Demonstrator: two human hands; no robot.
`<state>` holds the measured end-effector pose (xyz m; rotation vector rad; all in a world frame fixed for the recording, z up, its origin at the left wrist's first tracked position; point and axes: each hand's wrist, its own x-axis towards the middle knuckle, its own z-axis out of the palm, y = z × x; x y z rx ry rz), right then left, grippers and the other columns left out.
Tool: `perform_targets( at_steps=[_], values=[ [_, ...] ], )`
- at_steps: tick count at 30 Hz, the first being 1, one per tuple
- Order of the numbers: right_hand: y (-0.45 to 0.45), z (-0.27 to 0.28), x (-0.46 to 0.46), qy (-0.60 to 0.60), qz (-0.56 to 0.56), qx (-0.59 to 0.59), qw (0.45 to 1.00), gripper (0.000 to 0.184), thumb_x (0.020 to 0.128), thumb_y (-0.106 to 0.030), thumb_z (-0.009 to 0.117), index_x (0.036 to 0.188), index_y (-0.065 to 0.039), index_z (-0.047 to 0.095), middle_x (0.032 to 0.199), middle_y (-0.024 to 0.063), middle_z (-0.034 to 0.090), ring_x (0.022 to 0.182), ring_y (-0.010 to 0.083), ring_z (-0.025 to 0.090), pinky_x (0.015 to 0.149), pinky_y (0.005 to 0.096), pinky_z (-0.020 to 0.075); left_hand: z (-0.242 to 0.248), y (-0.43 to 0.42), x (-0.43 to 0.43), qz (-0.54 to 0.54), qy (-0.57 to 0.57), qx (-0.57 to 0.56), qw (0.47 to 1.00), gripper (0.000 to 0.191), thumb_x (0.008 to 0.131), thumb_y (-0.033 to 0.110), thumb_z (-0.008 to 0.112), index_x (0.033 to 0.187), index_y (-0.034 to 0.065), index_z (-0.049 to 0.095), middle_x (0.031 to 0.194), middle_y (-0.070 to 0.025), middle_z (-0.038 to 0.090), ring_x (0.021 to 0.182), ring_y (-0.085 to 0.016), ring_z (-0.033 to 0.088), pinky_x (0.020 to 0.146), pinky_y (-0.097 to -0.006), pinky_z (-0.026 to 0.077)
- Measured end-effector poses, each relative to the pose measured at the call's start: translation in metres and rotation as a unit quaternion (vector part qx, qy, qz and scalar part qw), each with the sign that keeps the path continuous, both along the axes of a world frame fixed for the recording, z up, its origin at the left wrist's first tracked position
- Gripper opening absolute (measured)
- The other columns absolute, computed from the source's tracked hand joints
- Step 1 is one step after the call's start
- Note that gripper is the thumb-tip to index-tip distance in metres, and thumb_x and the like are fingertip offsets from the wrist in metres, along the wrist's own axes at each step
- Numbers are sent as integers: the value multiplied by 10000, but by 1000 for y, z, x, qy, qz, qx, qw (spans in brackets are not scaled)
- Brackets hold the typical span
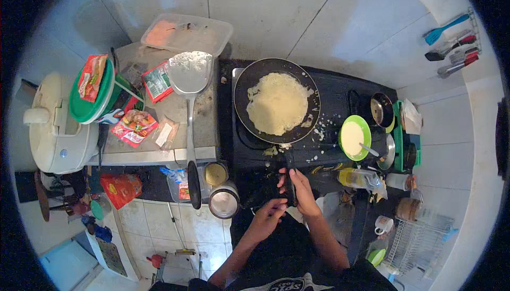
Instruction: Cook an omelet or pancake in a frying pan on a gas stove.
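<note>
A dark frying pan [312, 120] sits over the stove, its handle pointing towards me. Inside it a pale yellow, thin layer of batter or egg [278, 104] spreads with ragged edges. My right hand [303, 194] is wrapped around the black pan handle [290, 161]. Close to the handle's end is my left hand [266, 220], fingers curled; whether they grip the handle is not clear. Right of the pan stands a green bowl [368, 133] of pale batter [352, 137] with a spoon [369, 149] in it.
White bits [318, 131] lie scattered on the black stovetop [330, 92]. Left on the counter, a metal turner [191, 121] juts over the edge, near two open jars [224, 203], seasoning packets [135, 127] and a plastic container [207, 36]. An oil bottle [358, 178] lies at right.
</note>
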<state>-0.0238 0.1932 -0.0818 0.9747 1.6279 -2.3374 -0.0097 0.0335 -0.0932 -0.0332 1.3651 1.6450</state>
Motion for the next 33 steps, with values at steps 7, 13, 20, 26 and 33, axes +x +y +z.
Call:
perform_targets(
  at_steps=[7, 13, 20, 26, 33],
  values=[
    [9, -13, 16, -28, 5, -18, 999, 432, 1015, -378, 380, 1141, -19, 584, 867, 35, 618, 782, 110, 581, 692, 256, 479, 5, 18, -12, -19, 18, -5, 1000, 356, 978, 238, 505, 1256, 17, 487, 1087, -105, 610, 935, -181, 617, 764, -316, 523],
    [7, -7, 22, 7, 10, -37, 999, 508, 1009, -430, 366, 1188, -5, 580, 970, 63, 640, 841, 130, 607, 754, 262, 490, -4, 34, -11, 61, -6, 59, 996, 289, 970, 203, 524, 1188, 17, 487, 1024, -79, 612, 893, -162, 628, 728, -289, 519],
    [20, -24, 60, 6, -6, -57, 998, 526, 1012, -434, 371, 1326, -21, 456, 1005, 33, 594, 873, 110, 584, 785, 276, 489, -10, 59, -15, 131, -74, 55, 987, 262, 981, 213, 505, 1144, 8, 496, 993, -68, 609, 853, -138, 625, 693, -285, 536],
    [39, 5, 76, 3, 61, -24, 998, 538, 995, -469, 398, 1347, -66, 444, 1085, 57, 597, 859, 134, 588, 754, 268, 498, 0, 69, -16, 210, -63, 23, 975, 260, 988, 243, 492, 1123, 21, 504, 977, -72, 614, 821, -136, 628, 695, -293, 550],
    [97, 16, 99, 57, 18, 205, 977, 279, 987, -258, 501, 1086, -18, 604, 974, 61, 633, 824, 122, 596, 721, 253, 494, 3, 78, -16, 214, -89, 59, 971, 215, 985, 194, 462, 1130, 37, 478, 987, -108, 625, 806, -196, 646, 669, -333, 562]
  ],
)
